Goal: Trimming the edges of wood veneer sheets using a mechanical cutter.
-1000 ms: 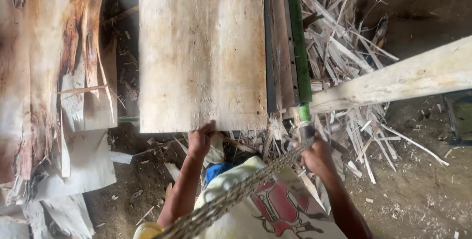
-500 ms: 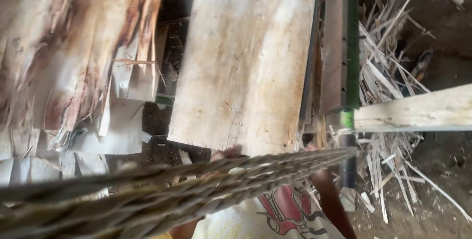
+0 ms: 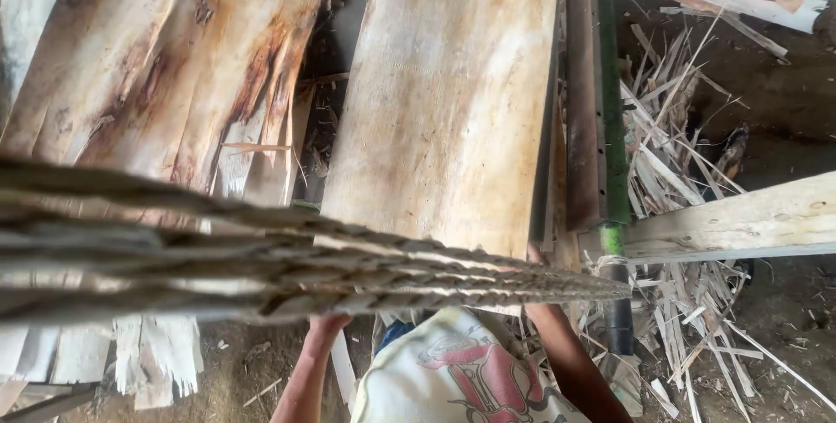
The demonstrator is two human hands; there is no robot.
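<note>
A wide, pale wood veneer sheet (image 3: 444, 110) lies lengthwise ahead of me. My left hand (image 3: 328, 325) is curled at the sheet's near left corner, its fingertips hidden. Only a sliver of my right hand (image 3: 534, 255) shows at the near right corner, touching the sheet's edge. A thick braided rope (image 3: 261, 258) runs across the view close to the camera and covers most of both hands. My printed white shirt (image 3: 461, 371) shows at the bottom.
Reddish, split veneer sheets (image 3: 174, 66) lie to the left. A green pole (image 3: 608, 83) runs along the sheet's right side, tied to a pale wooden beam (image 3: 740, 218). Thin wood scraps (image 3: 688, 153) litter the dirt ground at the right.
The view has swung left and closer, so the braided rope now fills the middle. Both hands remain at the sheet's near edge; the right hand now sits at the sheet's corner.
</note>
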